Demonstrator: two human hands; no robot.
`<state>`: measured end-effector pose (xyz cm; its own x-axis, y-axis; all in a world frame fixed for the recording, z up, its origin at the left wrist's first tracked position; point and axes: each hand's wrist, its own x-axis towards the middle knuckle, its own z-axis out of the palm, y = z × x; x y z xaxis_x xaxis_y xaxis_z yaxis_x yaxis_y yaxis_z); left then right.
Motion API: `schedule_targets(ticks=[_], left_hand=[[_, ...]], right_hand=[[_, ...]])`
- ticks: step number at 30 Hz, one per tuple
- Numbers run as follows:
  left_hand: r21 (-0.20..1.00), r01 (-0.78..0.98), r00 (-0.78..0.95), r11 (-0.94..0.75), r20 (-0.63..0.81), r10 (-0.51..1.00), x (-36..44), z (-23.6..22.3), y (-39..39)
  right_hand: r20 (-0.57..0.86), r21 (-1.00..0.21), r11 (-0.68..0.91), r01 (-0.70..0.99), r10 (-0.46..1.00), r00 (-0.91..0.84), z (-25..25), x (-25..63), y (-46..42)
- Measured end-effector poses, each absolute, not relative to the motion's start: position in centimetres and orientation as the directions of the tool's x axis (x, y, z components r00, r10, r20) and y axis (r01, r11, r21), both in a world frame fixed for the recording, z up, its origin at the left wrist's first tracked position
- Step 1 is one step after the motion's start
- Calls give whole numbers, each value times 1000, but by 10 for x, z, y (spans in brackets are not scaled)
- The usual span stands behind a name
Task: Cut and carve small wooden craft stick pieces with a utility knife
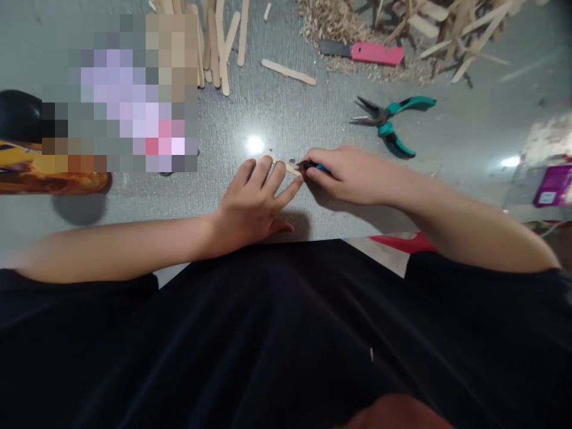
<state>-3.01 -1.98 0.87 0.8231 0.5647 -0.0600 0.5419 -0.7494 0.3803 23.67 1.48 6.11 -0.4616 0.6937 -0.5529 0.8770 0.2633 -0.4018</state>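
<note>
Near the table's (179,202) front edge, a tool tip meets spread fingertips

The left hand (254,193) is splayed palm down, fingertips against a wooden stick (292,169) on the table; the right hand (333,173) is curled tightly around a dark-and-blue tool (320,167), its tip at the stick's right part. Too much force or a glancing angle could skid that tip into the left index finger just beside it; weak fingertip pressure could let the stick swivel. Its long axis slants shallowly from upper left to lower right, one end toward the right hand.
</note>
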Motion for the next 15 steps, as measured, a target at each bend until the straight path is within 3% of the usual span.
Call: schedule_targets(ticks=[8,15], left_hand=[[405,499,840,-766,-7,543,-31,0,-16],[366,492,854,-790,-27,519,-31,-4,-14]], right_hand=[[-643,-379,206,902,642,-417,73,234,16],[-676,-272,235,933,644,-359,72,229,15]])
